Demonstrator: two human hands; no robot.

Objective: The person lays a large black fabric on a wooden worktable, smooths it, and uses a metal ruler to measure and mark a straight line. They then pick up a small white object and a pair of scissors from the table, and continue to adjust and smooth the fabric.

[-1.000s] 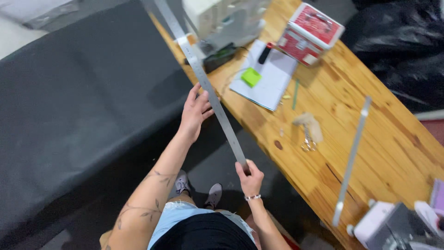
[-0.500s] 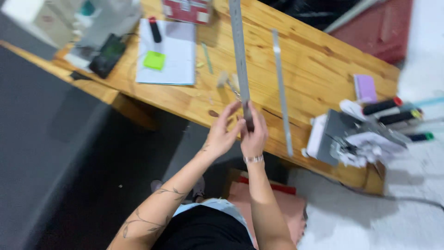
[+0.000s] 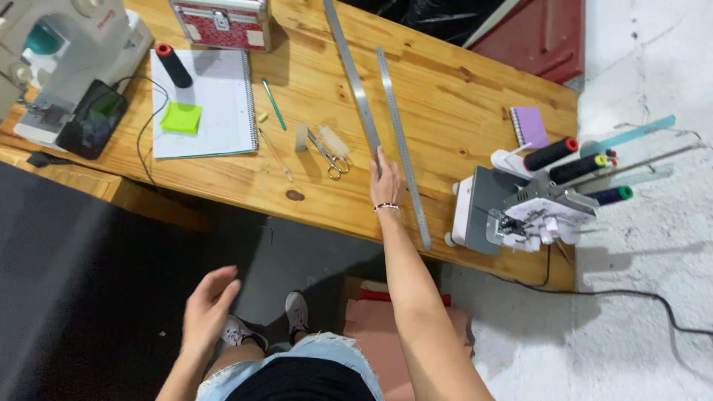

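Wooden table [image 3: 460, 96], light pine, knots showing. On it: white sewing machine [image 3: 67, 44] at far left with black phone [image 3: 93, 119] beside it, open notebook [image 3: 204, 100] carrying a green sticky pad [image 3: 181, 117] and black thread spool [image 3: 173, 64], red case [image 3: 219, 22], green pencil [image 3: 273, 104], scissors [image 3: 327, 152], two long metal rulers [image 3: 355, 82] [image 3: 402, 148] side by side, purple notepad [image 3: 529, 126], overlock machine [image 3: 520, 208] at right edge.

My right hand [image 3: 384, 174] is reaching forward on an outstretched arm, fingers closing flat and a beaded bracelet circling the wrist. My left hand [image 3: 208, 308] is hanging low and open, fingers spread, holding nothing.
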